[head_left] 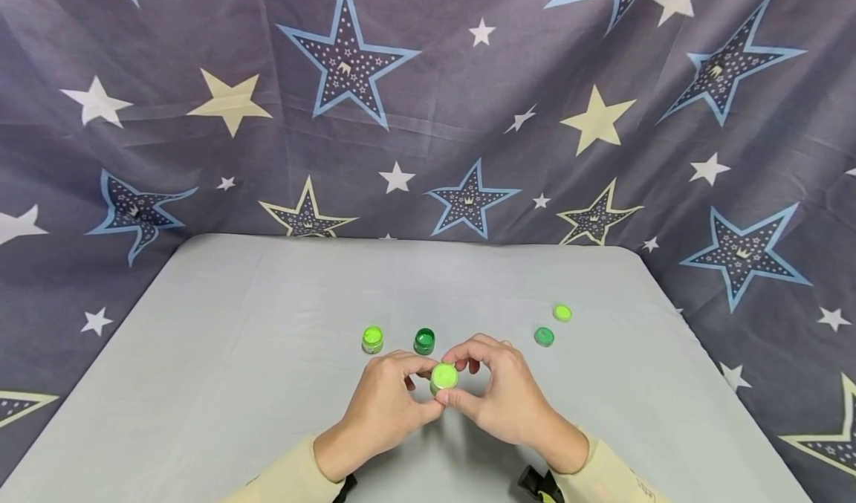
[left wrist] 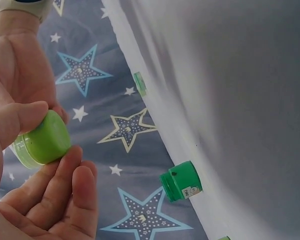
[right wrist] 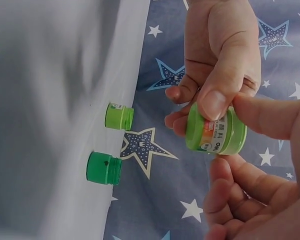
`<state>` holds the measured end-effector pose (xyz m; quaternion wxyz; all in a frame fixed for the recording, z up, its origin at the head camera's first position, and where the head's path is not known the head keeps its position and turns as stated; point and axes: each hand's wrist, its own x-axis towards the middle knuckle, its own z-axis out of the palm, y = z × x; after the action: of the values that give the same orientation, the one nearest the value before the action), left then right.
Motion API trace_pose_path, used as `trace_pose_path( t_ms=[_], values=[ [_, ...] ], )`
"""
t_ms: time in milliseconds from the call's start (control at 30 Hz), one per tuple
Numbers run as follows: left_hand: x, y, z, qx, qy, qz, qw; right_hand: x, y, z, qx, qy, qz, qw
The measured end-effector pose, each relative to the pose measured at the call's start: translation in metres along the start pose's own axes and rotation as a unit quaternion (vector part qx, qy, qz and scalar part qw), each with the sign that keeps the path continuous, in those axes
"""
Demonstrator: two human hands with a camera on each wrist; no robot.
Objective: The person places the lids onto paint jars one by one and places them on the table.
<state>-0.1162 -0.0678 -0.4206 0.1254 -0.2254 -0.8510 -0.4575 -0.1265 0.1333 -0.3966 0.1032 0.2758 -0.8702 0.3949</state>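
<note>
Pale yellow sleeves (head_left: 284, 477) bear small dark print, with black gear (head_left: 531, 481) beneath.

- Held light-green jar (right wrist: 235, 134): its orange-and-white label (right wrist: 208, 131) bears a short word, apparently "neo", beside small unreadable characters.
- Dark-green jar (left wrist: 182, 179): its white label (left wrist: 191, 192) seems to bear the same word, blurred.
- Standing light-green jar (right wrist: 116, 119): print too small to read.

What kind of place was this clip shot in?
Probably a staged indoor tabletop recording spot, though the wider room is hidden: star-printed fabric hangs behind and along both sides of a pale grey table, where a light green jar is being held.
</note>
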Motion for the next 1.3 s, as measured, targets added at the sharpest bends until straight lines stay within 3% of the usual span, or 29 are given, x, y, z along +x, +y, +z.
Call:
trace_pose_path(
  t_ms=[333,667,1033,1300],
  values=[
    [0.000,0.001,-0.003,0.015,-0.001,-0.021,0.9997,0.001,0.001,0.000,0.008,0.005,-0.014,0.9999],
    [0.004,-0.002,-0.005,0.031,0.018,-0.013,0.9993,0.004,0.003,-0.002,0.012,0.031,-0.038,0.9987],
    [0.004,-0.009,-0.014,0.040,0.028,-0.029,0.9984,0.000,0.008,-0.003,-0.023,0.036,-0.038,0.9984],
    [0.007,-0.016,-0.027,0.069,0.063,-0.024,0.9953,-0.005,0.012,-0.005,-0.052,0.035,-0.027,0.9977]
  ],
)
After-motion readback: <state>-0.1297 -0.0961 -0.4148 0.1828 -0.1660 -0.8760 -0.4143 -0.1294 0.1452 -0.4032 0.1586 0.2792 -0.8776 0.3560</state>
